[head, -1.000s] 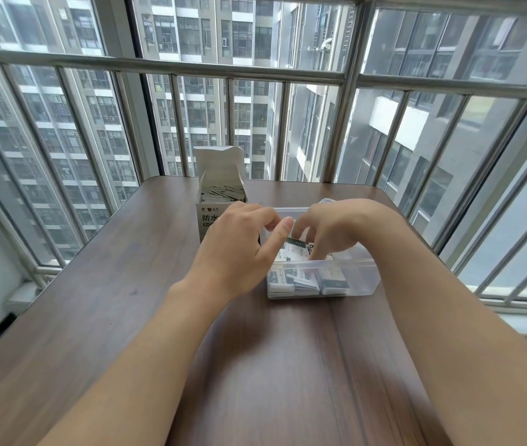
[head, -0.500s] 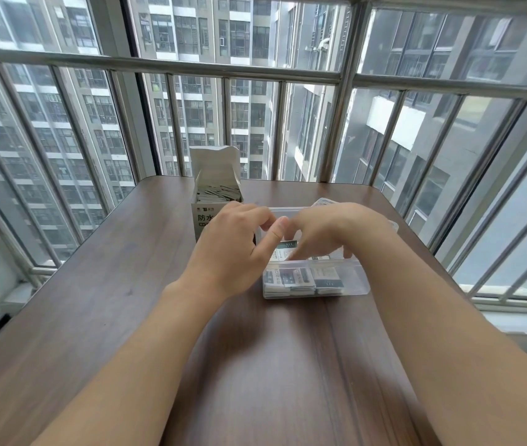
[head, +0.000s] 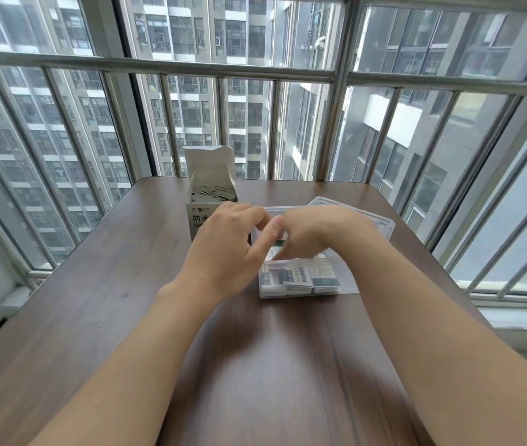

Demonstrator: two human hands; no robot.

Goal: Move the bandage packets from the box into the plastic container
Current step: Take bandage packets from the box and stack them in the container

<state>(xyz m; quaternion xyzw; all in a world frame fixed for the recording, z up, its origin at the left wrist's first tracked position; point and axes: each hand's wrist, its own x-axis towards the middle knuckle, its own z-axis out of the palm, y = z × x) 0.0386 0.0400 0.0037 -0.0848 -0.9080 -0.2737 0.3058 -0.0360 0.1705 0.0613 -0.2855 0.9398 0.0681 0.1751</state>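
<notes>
Head view: bandage packet (head: 277,249) is pinched between left hand (head: 230,249) and right hand (head: 313,235) over the plastic container (head: 350,284). It should be laid flat beside stacked packets (head: 300,278); box (head: 212,201) is behind, part full.

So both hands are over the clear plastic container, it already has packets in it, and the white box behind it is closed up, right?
Not quite: the white box stands open, its flap up and packets visible inside, as the head view shows. The rest holds: both hands, left and right, are over the clear plastic container, which already has packets in it.
</notes>
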